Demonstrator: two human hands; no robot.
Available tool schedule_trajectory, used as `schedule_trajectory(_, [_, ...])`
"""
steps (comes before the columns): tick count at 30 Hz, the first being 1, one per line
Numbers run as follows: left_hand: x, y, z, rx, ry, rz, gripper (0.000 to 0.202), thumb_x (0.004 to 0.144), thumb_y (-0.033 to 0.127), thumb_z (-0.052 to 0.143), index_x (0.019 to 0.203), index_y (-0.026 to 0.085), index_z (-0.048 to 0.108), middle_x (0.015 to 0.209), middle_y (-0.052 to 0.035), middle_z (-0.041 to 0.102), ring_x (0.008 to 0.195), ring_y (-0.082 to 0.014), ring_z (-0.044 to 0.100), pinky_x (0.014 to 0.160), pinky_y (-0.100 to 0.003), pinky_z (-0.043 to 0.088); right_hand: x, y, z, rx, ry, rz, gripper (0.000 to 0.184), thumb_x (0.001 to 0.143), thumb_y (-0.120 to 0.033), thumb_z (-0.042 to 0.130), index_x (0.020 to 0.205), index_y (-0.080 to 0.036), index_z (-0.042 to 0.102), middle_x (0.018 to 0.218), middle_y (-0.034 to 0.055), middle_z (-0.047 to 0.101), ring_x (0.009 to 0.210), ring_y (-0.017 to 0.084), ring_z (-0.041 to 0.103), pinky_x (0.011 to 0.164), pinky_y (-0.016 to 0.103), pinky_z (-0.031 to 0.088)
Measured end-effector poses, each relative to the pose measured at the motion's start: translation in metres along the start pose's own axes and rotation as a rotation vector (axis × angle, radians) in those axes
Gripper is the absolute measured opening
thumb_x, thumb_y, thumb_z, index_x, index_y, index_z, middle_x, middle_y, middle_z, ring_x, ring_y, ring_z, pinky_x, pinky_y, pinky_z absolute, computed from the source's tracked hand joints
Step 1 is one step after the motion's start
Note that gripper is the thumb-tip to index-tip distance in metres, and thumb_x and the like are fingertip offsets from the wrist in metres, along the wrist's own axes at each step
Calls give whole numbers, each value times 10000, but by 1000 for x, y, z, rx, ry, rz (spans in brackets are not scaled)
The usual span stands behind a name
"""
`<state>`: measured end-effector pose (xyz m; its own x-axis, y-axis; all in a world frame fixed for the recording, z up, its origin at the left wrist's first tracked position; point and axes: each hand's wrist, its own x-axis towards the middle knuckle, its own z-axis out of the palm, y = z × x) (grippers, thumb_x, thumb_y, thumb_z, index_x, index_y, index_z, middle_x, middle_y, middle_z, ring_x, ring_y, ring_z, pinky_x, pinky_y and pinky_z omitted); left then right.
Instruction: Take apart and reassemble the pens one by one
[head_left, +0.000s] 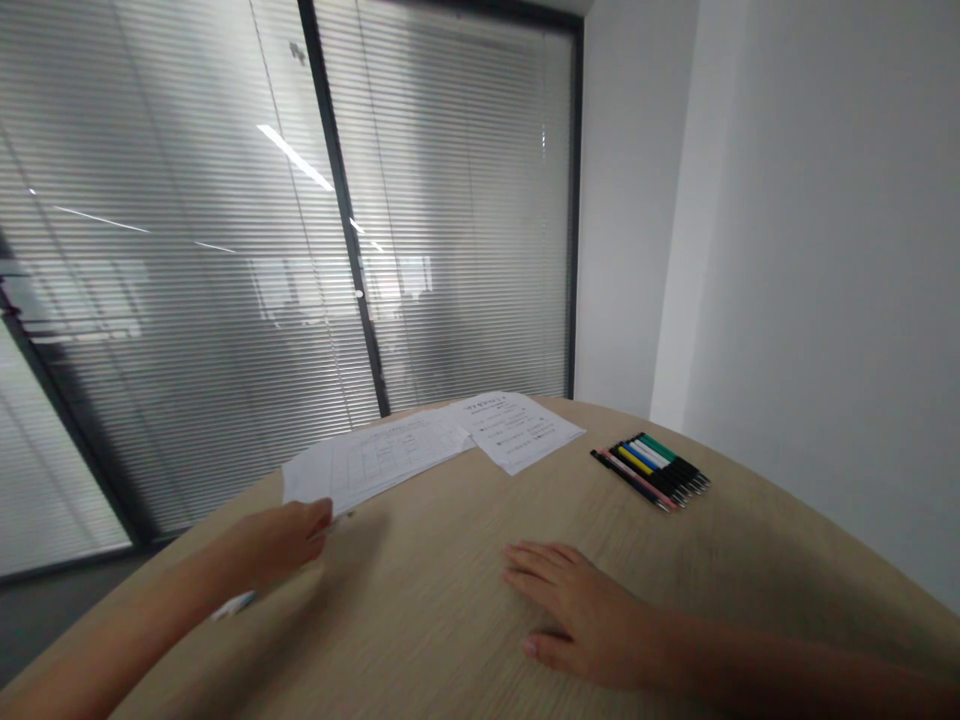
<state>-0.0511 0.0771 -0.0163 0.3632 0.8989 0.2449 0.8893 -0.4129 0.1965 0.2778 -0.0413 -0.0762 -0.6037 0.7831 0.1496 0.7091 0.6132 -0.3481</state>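
My left hand (294,535) is closed in a pinch just above the table, by the near edge of the papers. From its fingertips pokes the thin tip of a pen (342,519); most of it is hidden by the hand. Below the wrist shows a blurred white and light-blue end (235,605); I cannot tell whether it belongs to the same pen. My right hand (585,615) rests palm down on the tabletop, fingers spread, holding nothing. Beyond it, to the right, several pens (649,470) lie side by side in a row, with green, white, blue, yellow, pink and black barrels.
Printed sheets (390,455) lie at the table's far left, meeting another printed page (521,435) at the far middle. The wooden table (435,600) has a curved edge. Behind it stand a glass partition with blinds (465,200) and a white wall (825,250).
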Motion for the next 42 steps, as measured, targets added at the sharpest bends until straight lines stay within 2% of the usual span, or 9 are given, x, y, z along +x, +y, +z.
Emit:
schedule_trajectory(3, [3, 23, -12, 57, -94, 47, 119, 643, 269, 429, 617, 194, 517, 536, -42, 568, 493, -203, 534, 509, -287, 362, 0, 0, -1, -3, -3, 3, 556, 779, -423, 433, 1258, -148, 368, 1328, 98, 335, 1223, 202, 250, 1005, 358, 183])
schedule_trajectory(6, [2, 43, -23, -68, -113, 64, 168, 684, 337, 434, 674, 189, 513, 622, -31, 582, 581, -194, 536, 574, -270, 381, 0, -1, -1, -7, 0, 13, 553, 777, -422, 439, 1253, -147, 376, 1328, 103, 333, 1219, 201, 257, 1002, 351, 188])
schedule_trajectory(10, [-3, 59, -32, -358, -109, 76, 198, 725, 357, 415, 705, 187, 516, 705, -20, 578, 706, -190, 529, 694, -273, 388, 0, -1, -1, -2, 3, 13, 556, 781, -428, 433, 1255, -143, 374, 1326, 95, 339, 1220, 195, 255, 1007, 341, 181])
schedule_trajectory(14, [-7, 70, -37, -736, -4, -38, 154, 743, 283, 398, 828, 176, 469, 630, 28, 535, 702, -152, 510, 731, -263, 397, 0, -1, 0, 0, 15, 10, 551, 784, -435, 424, 1253, -151, 377, 1326, 95, 339, 1220, 201, 256, 1004, 354, 186])
schedule_trajectory(18, [-8, 78, -41, -1098, 52, -133, 124, 761, 165, 320, 851, 190, 402, 594, 62, 480, 629, -104, 490, 693, -234, 415, 0, 0, 1, -1, 15, 7, 555, 782, -433, 426, 1255, -147, 374, 1333, 99, 325, 1222, 198, 252, 1005, 348, 184])
schedule_trajectory(28, [-9, 88, -24, -1708, -146, -309, 107, 657, 105, 305, 686, 187, 367, 483, 60, 301, 409, -67, 337, 467, -196, 374, 0, 1, 2, 3, 15, 16, 544, 781, -422, 436, 1254, -160, 378, 1328, 90, 336, 1216, 205, 265, 1002, 359, 196])
schedule_trajectory(32, [-14, 96, -23, -1725, -186, -273, 95, 739, 199, 291, 668, 188, 354, 498, 64, 272, 423, -69, 307, 466, -200, 356, 0, 1, 3, -7, 10, 17, 548, 781, -429, 427, 1250, -149, 383, 1327, 98, 337, 1219, 204, 260, 1000, 361, 199])
schedule_trajectory(38, [-16, 102, -19, -1414, -188, -244, 420, 740, 593, 191, 576, 212, 259, 467, 89, 161, 372, -69, 160, 402, -214, 292, -1, 2, 4, -7, 19, 23, 537, 781, -423, 428, 1247, -160, 389, 1325, 94, 341, 1216, 207, 267, 999, 371, 198])
schedule_trajectory(42, [-14, 104, -15, -1327, -169, -219, 387, 713, 579, 254, 604, 213, 318, 474, 86, 198, 361, -72, 217, 411, -234, 338, 0, 2, 3, -18, 15, 17, 538, 777, -407, 436, 1248, -152, 385, 1329, 97, 333, 1216, 206, 267, 999, 369, 201])
